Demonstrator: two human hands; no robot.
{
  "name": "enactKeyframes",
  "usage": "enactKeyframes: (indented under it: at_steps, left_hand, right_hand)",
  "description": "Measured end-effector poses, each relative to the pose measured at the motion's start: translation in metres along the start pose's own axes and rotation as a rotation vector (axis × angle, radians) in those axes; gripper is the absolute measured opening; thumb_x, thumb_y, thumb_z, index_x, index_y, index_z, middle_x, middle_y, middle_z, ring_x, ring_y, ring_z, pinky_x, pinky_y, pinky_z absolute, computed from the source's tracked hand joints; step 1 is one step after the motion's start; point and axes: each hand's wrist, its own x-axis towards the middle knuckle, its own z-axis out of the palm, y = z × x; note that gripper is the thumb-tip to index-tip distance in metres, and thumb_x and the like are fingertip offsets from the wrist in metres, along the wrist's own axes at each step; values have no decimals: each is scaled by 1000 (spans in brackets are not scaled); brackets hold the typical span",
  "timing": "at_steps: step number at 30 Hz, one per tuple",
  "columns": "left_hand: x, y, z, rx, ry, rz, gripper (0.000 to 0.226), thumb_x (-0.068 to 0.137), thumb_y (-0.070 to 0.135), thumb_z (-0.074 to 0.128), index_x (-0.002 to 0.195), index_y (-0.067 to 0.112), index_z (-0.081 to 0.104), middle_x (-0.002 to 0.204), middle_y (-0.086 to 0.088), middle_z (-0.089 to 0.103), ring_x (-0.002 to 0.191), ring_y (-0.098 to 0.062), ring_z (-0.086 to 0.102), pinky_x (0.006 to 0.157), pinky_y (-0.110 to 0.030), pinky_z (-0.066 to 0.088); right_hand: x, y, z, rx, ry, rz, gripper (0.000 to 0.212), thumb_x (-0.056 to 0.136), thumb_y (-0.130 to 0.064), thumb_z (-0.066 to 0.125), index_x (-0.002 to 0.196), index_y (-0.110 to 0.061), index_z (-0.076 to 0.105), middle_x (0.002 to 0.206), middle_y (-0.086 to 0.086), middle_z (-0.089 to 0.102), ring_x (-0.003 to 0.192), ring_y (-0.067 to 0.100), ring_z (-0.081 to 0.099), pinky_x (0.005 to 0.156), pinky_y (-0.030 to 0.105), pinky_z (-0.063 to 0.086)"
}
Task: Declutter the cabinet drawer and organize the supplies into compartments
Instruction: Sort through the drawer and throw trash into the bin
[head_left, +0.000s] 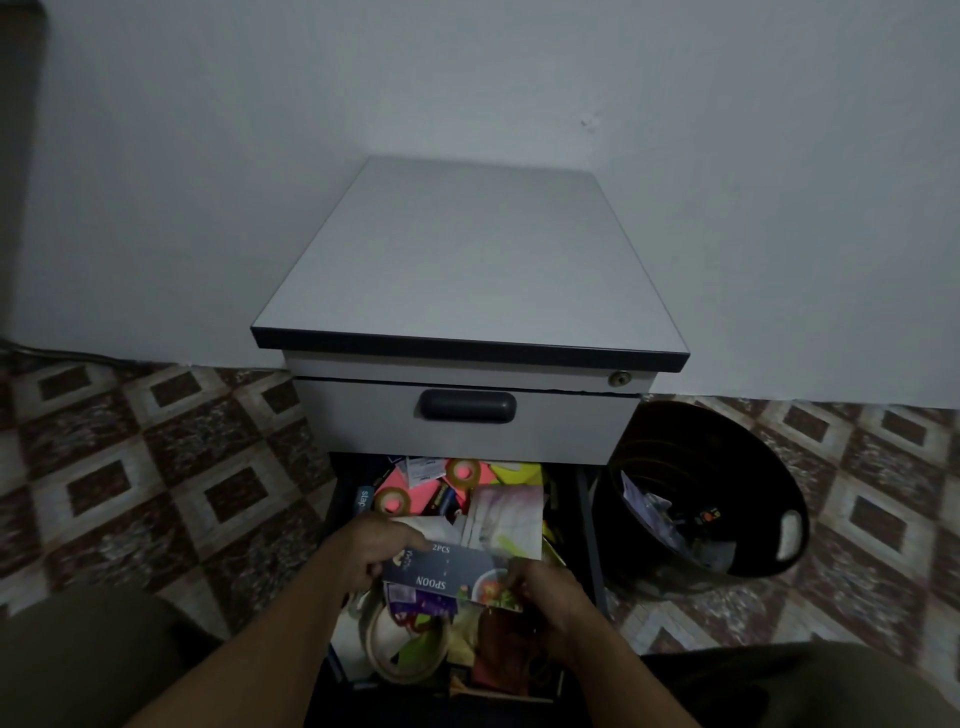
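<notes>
A low grey cabinet (467, 270) stands against the wall with its lower drawer (584, 519) pulled out toward me. The drawer is crammed with clutter: tape rolls (464, 472), pink and yellow sticky notes (410, 483), a stapler box (363, 500), a clear plastic packet (511, 514) and a large masking tape roll (384, 660). My left hand (374, 551) and my right hand (550, 592) both grip a dark card packet printed "SPOON 2PCS" (447, 569), held just above the clutter.
The upper drawer with a dark handle (467, 406) is shut. A black round bin (701, 499) holding scraps stands on the patterned tile floor to the cabinet's right. My knees frame the drawer at the bottom left and right.
</notes>
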Motion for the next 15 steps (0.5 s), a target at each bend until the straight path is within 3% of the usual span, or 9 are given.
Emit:
enactKeyframes:
  at_steps: [2, 4, 8, 11, 15]
  left_hand:
    - [3, -2, 0, -16, -31, 5, 30, 78, 17, 83, 101, 6, 68, 93, -14, 71, 73, -27, 62, 60, -29, 43]
    - [3, -3, 1, -20, -54, 10, 35, 77, 17, 84, 105, 4, 69, 99, -17, 71, 80, -28, 63, 65, -31, 44]
    - [3, -6, 6, -27, -63, 30, 21, 84, 14, 78, 81, 11, 57, 80, -7, 58, 65, -19, 50, 57, -28, 38]
    - [-3, -7, 5, -26, -64, 29, 20, 85, 15, 77, 86, 9, 58, 82, -6, 57, 68, -18, 51, 57, -28, 38]
    - [-8, -7, 4, -16, -77, 27, 20, 84, 12, 78, 94, 6, 62, 85, -9, 64, 71, -21, 60, 59, -28, 46]
  right_hand:
    - [13, 6, 0, -28, -44, 11, 65, 39, -22, 81, 102, -8, 74, 97, 17, 74, 86, 39, 71, 71, 48, 60]
    - [15, 7, 2, -55, -90, 8, 68, 42, -21, 85, 107, -8, 73, 98, 16, 74, 83, 38, 71, 67, 47, 60]
    - [-4, -1, 6, -39, -92, -10, 59, 55, -19, 83, 111, -12, 67, 102, 20, 71, 84, 39, 70, 66, 48, 59]
    - [-8, -2, 6, -79, -122, -4, 71, 47, -25, 84, 114, -12, 65, 103, 21, 70, 83, 38, 70, 65, 47, 59]
    - [-15, -6, 5, -96, -135, 12, 36, 75, -8, 76, 109, -10, 64, 105, 21, 67, 91, 43, 67, 71, 62, 57]
